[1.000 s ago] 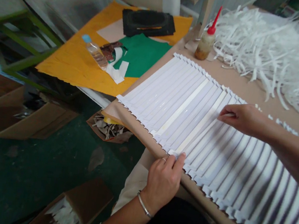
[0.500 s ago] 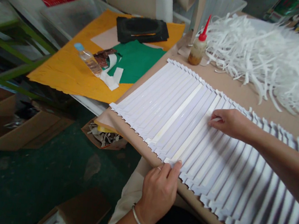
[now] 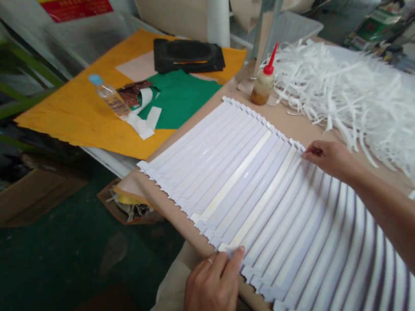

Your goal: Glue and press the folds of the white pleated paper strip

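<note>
Overlapping white strips point(image 3: 310, 221) lie side by side across the table, their ends staggered along both edges. My left hand point(image 3: 211, 290), wearing a ring, has its fingers closed on the near end of one strip at the table's front edge; its thumb is hidden. My right hand point(image 3: 330, 158) is pinched at the far end of the row, with thumb and forefinger on a white strip's end. A narrow cream-coloured band point(image 3: 262, 204) runs between the two hands, and a similar cream band point(image 3: 235, 177) lies further left.
A glue-like bottle with a red nozzle point(image 3: 262, 87) stands beyond the strips. Loose white ribbons point(image 3: 370, 96) are heaped at the back right. On a yellow-orange sheet point(image 3: 67, 110) lie a plastic bottle point(image 3: 112, 101), green material point(image 3: 180, 100) and black pieces point(image 3: 186, 56). Cardboard boxes point(image 3: 31, 198) stand on the floor.
My right hand has moved from midway along the strips to their far edge, still pinched. My left hand stays at the near end. The camera view has shifted slightly.
</note>
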`<state>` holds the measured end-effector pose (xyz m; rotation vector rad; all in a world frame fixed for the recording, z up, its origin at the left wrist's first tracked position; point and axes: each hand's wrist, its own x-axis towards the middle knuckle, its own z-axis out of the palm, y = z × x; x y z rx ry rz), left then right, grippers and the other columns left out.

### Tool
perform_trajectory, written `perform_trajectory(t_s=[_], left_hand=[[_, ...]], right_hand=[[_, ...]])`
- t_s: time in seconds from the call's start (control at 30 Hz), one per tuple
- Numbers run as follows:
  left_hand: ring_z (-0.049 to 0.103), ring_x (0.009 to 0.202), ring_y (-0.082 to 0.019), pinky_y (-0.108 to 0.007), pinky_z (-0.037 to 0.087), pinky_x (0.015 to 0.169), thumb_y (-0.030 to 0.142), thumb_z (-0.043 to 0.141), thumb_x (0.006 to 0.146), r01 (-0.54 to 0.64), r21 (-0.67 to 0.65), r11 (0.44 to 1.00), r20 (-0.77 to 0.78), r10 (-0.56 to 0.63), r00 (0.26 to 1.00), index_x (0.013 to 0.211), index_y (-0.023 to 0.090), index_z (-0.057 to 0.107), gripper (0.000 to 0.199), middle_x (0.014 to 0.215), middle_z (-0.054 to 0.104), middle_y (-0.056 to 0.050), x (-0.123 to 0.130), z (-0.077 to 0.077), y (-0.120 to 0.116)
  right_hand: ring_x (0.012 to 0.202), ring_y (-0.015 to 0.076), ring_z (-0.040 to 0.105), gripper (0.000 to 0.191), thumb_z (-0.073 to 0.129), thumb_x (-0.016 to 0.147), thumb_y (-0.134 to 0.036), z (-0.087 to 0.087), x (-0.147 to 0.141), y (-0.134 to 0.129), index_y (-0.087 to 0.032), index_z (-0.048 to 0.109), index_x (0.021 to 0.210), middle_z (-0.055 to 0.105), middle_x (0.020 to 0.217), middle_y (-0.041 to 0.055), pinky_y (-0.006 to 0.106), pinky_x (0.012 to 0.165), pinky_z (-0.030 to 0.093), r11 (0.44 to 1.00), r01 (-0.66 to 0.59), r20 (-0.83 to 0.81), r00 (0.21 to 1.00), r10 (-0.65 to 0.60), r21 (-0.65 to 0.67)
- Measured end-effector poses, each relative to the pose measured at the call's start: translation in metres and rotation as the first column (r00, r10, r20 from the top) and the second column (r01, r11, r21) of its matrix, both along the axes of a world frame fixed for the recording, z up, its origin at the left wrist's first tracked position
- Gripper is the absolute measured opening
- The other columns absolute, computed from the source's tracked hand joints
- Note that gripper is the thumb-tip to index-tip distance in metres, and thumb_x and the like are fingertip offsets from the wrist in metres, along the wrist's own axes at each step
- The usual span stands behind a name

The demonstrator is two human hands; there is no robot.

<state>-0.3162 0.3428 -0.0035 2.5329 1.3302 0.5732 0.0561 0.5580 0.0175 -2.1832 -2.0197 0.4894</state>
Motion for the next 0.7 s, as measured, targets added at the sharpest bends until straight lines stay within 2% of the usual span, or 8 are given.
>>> perform_trajectory(t_s=[0.3,0.5,0.6,0.7], left_hand=[[0.064,0.064,-0.018,-0.034,0.049,0.059,0.010,0.037,0.101,0.006,0.013,1.000,-0.005,-0.006,1.000,0.130,0.015,0.061,0.038,0.080,0.067,-0.003,0.001,0.002,0.004],[0.065,0.063,-0.018,-0.033,0.051,0.058,0.011,0.034,0.102,0.016,0.015,1.000,0.008,-0.016,1.000,0.130,0.013,0.060,0.039,0.078,0.067,-0.003,0.000,0.002,0.005],[0.065,0.063,-0.017,-0.031,0.051,0.057,0.011,0.034,0.101,0.030,0.032,0.999,0.037,-0.031,0.999,0.130,0.013,0.060,0.039,0.077,0.067,-0.004,-0.003,-0.001,0.005],[0.065,0.065,-0.016,-0.029,0.052,0.059,0.011,0.036,0.101,0.046,0.047,0.998,0.121,-0.051,0.991,0.129,0.014,0.061,0.038,0.080,0.068,-0.004,-0.007,-0.005,0.004]], right_hand=[[0.066,0.0177,0.061,0.019,0.062,0.082,-0.038,-0.023,0.002,0.005,-0.021,0.072,0.081,0.072,0.073,0.0045,0.028,0.060,0.042,0.993,0.031,-0.037,0.999,-0.027,0.114],[0.066,0.0175,0.059,0.015,0.065,0.082,-0.035,-0.028,0.002,0.009,-0.021,0.070,0.082,0.069,0.074,0.0039,0.029,0.062,0.040,0.997,0.029,-0.003,1.000,-0.029,0.068],[0.076,0.0194,0.060,0.016,0.062,0.085,-0.030,-0.027,0.015,0.015,-0.019,0.072,0.088,0.071,0.086,0.0074,0.030,0.069,0.041,0.985,0.090,0.075,0.992,-0.101,0.146],[0.088,0.0208,0.060,0.027,0.056,0.090,-0.027,-0.025,0.036,0.026,-0.015,0.076,0.104,0.069,0.111,0.0150,0.031,0.079,0.041,0.954,0.217,0.093,0.966,-0.240,0.208]])
